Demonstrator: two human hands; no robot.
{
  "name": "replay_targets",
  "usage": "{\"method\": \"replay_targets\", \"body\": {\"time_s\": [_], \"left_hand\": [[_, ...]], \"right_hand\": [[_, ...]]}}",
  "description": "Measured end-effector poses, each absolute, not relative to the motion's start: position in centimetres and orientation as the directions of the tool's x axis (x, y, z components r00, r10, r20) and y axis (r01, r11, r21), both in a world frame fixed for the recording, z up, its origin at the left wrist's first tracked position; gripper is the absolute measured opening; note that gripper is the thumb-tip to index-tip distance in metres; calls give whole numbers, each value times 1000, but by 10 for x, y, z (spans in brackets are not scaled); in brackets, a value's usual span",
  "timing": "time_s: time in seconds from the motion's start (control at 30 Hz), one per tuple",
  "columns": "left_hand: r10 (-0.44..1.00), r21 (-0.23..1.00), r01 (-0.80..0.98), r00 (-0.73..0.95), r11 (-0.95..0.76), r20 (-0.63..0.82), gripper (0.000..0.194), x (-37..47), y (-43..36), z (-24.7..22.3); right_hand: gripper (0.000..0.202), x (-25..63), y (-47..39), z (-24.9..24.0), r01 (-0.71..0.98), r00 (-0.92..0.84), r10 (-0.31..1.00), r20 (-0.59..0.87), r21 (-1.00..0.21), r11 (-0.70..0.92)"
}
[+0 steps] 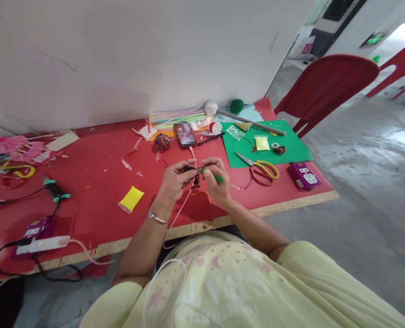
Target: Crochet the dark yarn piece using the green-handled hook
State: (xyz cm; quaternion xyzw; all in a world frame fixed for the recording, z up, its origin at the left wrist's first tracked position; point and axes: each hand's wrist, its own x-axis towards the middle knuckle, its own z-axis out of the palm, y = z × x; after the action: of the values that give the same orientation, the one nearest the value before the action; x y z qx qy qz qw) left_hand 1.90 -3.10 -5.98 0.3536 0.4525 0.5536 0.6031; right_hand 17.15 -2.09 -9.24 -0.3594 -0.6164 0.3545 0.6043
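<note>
Above the front of the table, my left hand (175, 181) pinches a small dark piece of yarn work (196, 181), partly hidden by the fingers. My right hand (219, 183) is closed around a green-handled crochet hook (218, 178), its tip meeting the yarn piece. Just beyond the hands lie a ball of multicoloured dark yarn (162, 141) and a phone (185, 135) with a blurred screen. A pink cable (179, 213) runs from the phone down past my hands. An orange strand (205, 195) curls below them.
Scissors (262, 172) lie on a green sheet (289, 146) at the right, near a purple box (303, 176). A yellow packet (132, 199) is left of my hands. Farther left are a glue gun (54, 189) and a power strip (43, 245). A wall stands behind the table.
</note>
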Motion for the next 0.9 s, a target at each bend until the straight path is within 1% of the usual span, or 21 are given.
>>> {"method": "replay_targets", "body": {"time_s": [0.03,0.1,0.17,0.2,0.23,0.27,0.3,0.33,0.4,0.47,0.53,0.63,0.7,0.8,0.9], "left_hand": [[988,941,-319,-64,111,-138,46,22,-31,-63],[979,975,-220,-192,24,-67,45,30,-32,-68],[955,984,-172,-297,-43,-10,44,36,-34,-70],[952,977,-211,-304,-40,-27,45,38,-34,-70],[961,957,-289,-267,-7,-74,45,39,-35,-68],[971,919,-389,-192,58,-142,45,37,-35,-66],[975,866,-473,-55,165,-216,44,34,-35,-63],[964,818,-516,69,254,-256,43,30,-35,-60],[924,784,-492,242,379,-295,43,19,-34,-54],[924,810,-452,253,375,-287,45,8,-34,-49],[938,846,-412,221,339,-268,46,1,-35,-46],[942,868,-376,209,325,-262,46,-4,-37,-45],[935,862,-373,229,343,-272,45,-5,-37,-45],[923,837,-406,271,366,-273,43,-6,-37,-46],[903,784,-470,339,405,-263,45,-7,-38,-46]], "right_hand": [[26,175,-20,-94,128,-38,812,583,-803,582],[14,180,-17,-98,283,-132,716,685,-667,690],[10,182,-15,-105,345,-173,667,725,-590,730],[11,183,-14,-109,358,-163,656,737,-576,735],[14,183,-15,-112,362,-139,652,746,-574,734],[16,182,-16,-115,357,-110,648,754,-578,734],[19,182,-17,-115,341,-78,643,762,-586,735],[22,182,-18,-115,317,-50,644,764,-599,735],[25,183,-19,-107,251,-20,667,744,-642,724],[22,188,-17,-96,188,-50,713,700,-694,695],[20,195,-13,-84,160,-134,735,665,-717,678],[17,206,-6,-76,159,-246,694,676,-678,717],[17,210,-3,-78,159,-281,654,702,-638,753],[19,210,-4,-84,142,-256,612,748,-597,790],[21,203,-10,-90,118,-152,566,810,-554,824]]}}
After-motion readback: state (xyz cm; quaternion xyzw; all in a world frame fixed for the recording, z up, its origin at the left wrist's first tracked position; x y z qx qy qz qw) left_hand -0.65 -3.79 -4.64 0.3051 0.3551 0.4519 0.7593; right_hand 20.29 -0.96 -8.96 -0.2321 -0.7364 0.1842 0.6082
